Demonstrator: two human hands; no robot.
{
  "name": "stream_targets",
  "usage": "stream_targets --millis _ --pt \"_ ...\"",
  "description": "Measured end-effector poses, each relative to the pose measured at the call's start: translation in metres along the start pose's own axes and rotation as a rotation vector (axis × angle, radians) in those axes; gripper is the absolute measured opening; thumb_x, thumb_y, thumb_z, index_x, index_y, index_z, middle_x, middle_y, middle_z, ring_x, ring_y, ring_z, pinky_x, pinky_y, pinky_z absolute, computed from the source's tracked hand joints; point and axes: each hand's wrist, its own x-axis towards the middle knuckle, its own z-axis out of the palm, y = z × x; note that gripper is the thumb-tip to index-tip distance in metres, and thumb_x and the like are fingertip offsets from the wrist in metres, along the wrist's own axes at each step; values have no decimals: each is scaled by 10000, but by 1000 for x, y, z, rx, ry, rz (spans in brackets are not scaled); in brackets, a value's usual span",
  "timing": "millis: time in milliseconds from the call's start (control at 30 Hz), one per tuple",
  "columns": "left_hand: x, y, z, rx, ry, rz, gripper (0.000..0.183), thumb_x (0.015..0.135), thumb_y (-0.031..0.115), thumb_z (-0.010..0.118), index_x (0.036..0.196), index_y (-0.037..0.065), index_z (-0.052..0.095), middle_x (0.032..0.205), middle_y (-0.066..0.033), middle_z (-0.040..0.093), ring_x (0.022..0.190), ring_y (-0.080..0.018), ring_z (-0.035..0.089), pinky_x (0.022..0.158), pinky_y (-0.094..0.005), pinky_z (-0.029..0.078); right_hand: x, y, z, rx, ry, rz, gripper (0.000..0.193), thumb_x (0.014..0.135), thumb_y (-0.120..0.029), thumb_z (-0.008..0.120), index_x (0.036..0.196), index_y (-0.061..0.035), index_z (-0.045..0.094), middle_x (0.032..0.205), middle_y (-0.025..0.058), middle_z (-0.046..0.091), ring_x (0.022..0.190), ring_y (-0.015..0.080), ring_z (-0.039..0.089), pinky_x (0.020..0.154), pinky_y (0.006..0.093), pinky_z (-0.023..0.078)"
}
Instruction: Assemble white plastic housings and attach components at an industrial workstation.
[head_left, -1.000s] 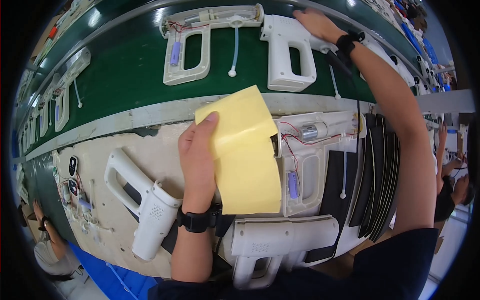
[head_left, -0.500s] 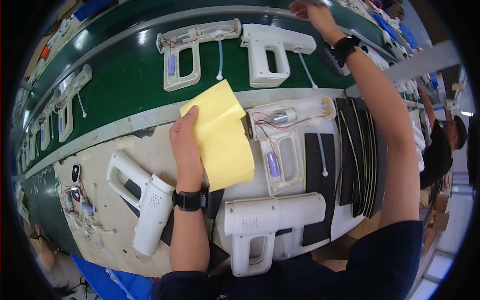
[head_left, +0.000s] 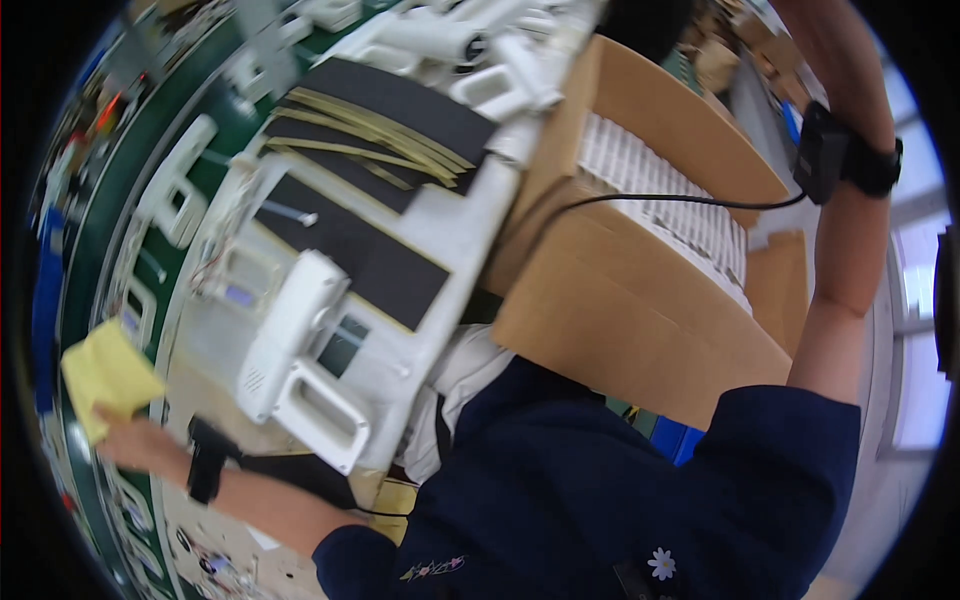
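At the far left my left hand [head_left: 140, 447] is closed on a sheet of yellow paper [head_left: 112, 378], its thumb lying across the paper's lower part. My right hand [head_left: 825, 30] is at the top right corner, mostly cut off by the picture's rim, so its fingers do not show. The right forearm rises past an open cardboard box [head_left: 620, 310]. Rows of thin white pieces [head_left: 660, 185] stand inside the box. Between my arms, on the bench, lies a white gun-shaped housing [head_left: 290, 335]. Behind it is an opened housing half [head_left: 245, 275] with wires, blurred.
Dark foam sheets [head_left: 370, 120] with yellow-edged strips lie on the white bench top [head_left: 440, 235]. More white housings [head_left: 430, 45] are piled at its far end. Along the left runs a green conveyor [head_left: 185, 265] carrying housings. A black cable [head_left: 640, 197] reaches from my right wrist across the box.
The view has swung to the right, bringing the cardboard box into sight. The yellow paper stays in my left hand, now at the far left. My right hand has left the conveyor side.
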Motion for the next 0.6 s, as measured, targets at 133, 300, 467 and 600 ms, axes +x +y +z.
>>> stream_targets --millis 133,300,467,600 --pt "34 -9 -74 141 147 448 472 961 365 580 1315 56 532 1026 -297 544 963 -401 575 823 -457 466 -118 94 -119 -542 116 481 516 992 -498 451 1035 -42 690 917 66 687 840 153 644 810 299 508" --pt "6 -28 -187 39 -163 734 437 954 107 486 1384 30 475 1337 -274 489 1234 -374 493 1084 -386 382 -199 212 -89 -573 -415 563 326 846 -168 666 1132 -15 637 1004 121 682 930 213 648 832 342 521" --pt "-112 -2 -279 -456 -1160 -8 434 935 111 610 1323 -37 482 1165 -193 619 1058 -294 601 939 -399 472 -228 303 -32 -850 -973 55 876 639 39 637 1457 -120 367 1456 194 400 1358 338 373 1106 454 332" --pt "-187 -136 -335 -216 -1379 -488 271 913 109 626 1145 -27 593 992 -137 639 890 -209 607 784 -355 511 -242 339 14 -581 -1210 -447 988 619 -180 729 1493 -75 282 1544 223 251 1454 381 185 1186 550 122"
